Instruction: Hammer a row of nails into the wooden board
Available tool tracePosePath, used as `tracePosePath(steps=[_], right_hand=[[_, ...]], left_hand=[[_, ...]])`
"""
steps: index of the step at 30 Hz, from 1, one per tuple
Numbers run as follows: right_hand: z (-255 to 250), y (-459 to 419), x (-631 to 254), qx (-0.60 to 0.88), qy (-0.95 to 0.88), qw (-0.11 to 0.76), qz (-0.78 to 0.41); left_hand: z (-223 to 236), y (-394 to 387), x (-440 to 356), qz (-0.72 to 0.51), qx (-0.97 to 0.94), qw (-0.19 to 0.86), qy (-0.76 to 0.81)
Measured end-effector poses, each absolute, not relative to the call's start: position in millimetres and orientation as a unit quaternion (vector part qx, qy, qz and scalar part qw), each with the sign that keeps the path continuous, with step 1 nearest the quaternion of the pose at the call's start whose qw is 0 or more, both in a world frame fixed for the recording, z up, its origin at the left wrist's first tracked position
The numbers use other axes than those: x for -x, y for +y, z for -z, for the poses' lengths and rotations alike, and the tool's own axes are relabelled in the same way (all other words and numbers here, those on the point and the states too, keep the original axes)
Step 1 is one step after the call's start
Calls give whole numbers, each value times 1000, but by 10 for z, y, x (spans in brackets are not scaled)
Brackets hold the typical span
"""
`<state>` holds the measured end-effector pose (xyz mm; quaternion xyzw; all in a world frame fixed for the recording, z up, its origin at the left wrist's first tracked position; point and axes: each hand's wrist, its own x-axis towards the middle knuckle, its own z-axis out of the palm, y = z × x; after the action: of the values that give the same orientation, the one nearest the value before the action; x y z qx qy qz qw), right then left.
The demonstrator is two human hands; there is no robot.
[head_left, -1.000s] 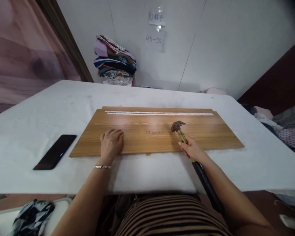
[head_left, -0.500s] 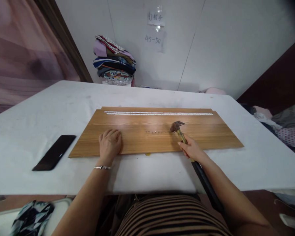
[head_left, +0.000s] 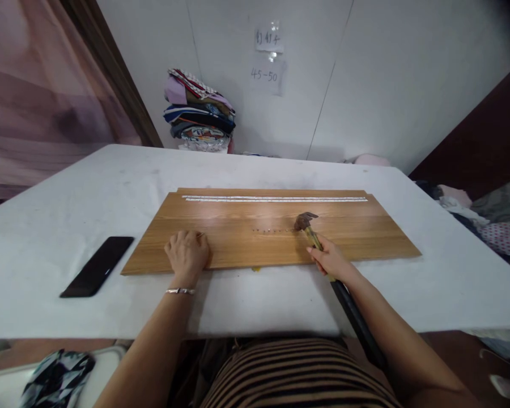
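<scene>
My right hand (head_left: 332, 259) is wrapped round the handle of a claw hammer (head_left: 306, 222). The hammer's rusty head rests at the right end of a short row of small nails (head_left: 268, 230) in a wooden board (head_left: 238, 249). The black lower grip runs back beneath my right forearm. On the board's left part, my left hand (head_left: 187, 252) lies with curled fingers, closed. A small pale bit shows by its fingertips, too small to name. Two white measuring strips (head_left: 276, 199) stretch along the board's far side.
A black phone (head_left: 97, 266) lies left of the board on the white-covered table (head_left: 123, 181). Folded clothes (head_left: 200, 110) are stacked at the back against the wall. Handwritten paper signs (head_left: 266, 76) hang there. More cloth (head_left: 504, 235) is heaped beyond the right edge.
My left hand has curled its fingers in more and moved slightly. The hammer and my right hand keep their place on the board. The whole view has shifted a little.
</scene>
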<state>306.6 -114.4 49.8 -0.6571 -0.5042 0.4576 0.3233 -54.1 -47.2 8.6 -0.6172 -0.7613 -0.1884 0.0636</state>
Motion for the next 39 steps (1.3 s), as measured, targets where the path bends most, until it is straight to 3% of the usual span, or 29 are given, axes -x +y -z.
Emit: tracePosePath(steps=[14,39], right_hand=[[-508,-1143,-3064,649,-501,334,-465],[-458,-1136,-3095,653,-497,338,-460]], left_hand=[[-126,-459,566,171,642,37,-746],[-569,-303,561,-88,711,-1,-697]])
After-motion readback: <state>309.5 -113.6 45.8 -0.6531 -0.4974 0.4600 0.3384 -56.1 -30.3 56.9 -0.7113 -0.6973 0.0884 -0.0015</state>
